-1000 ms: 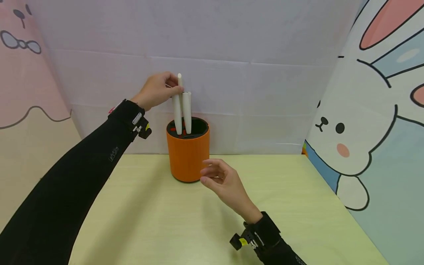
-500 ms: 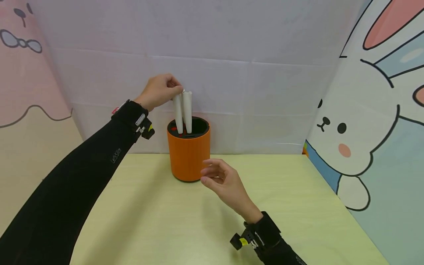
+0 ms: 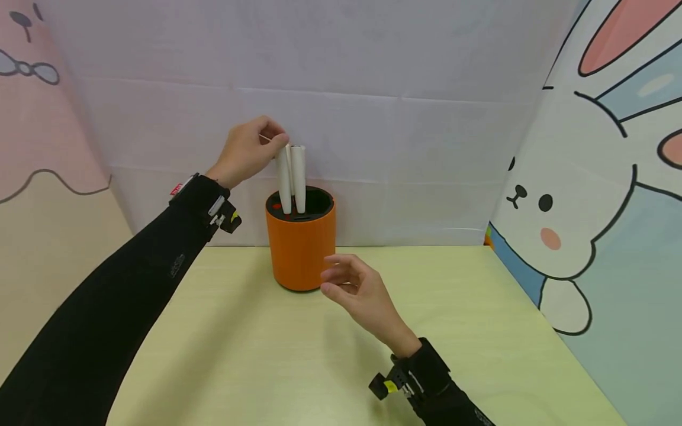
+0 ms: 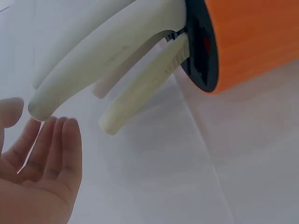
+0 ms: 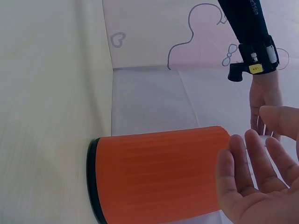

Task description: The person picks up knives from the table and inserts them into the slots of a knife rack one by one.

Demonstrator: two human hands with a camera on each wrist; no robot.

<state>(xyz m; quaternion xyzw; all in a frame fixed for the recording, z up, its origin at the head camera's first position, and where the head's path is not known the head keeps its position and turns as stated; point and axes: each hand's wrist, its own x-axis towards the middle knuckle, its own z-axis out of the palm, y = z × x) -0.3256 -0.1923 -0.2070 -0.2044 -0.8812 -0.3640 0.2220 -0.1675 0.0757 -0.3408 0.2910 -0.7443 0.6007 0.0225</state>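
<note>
An orange knife block with a black slotted top stands at the back of the table. Several white knife handles rise from its slots; the blades are hidden inside. My left hand is at the top ends of the handles. In the left wrist view its thumb and fingers are apart, around the end of the nearest curved handle without gripping it; whether a fingertip touches is unclear. My right hand hovers low in front of the block's right side, fingers loosely bent, holding nothing.
The pale table runs up to a white cloth backdrop just behind the block. Side panels with cartoon animals flank it, including a rabbit panel on the right.
A tall white-handled knife has sunk down among the others under my left hand. That hand has then loosened and drawn slightly left. My right hand has stayed in place.
</note>
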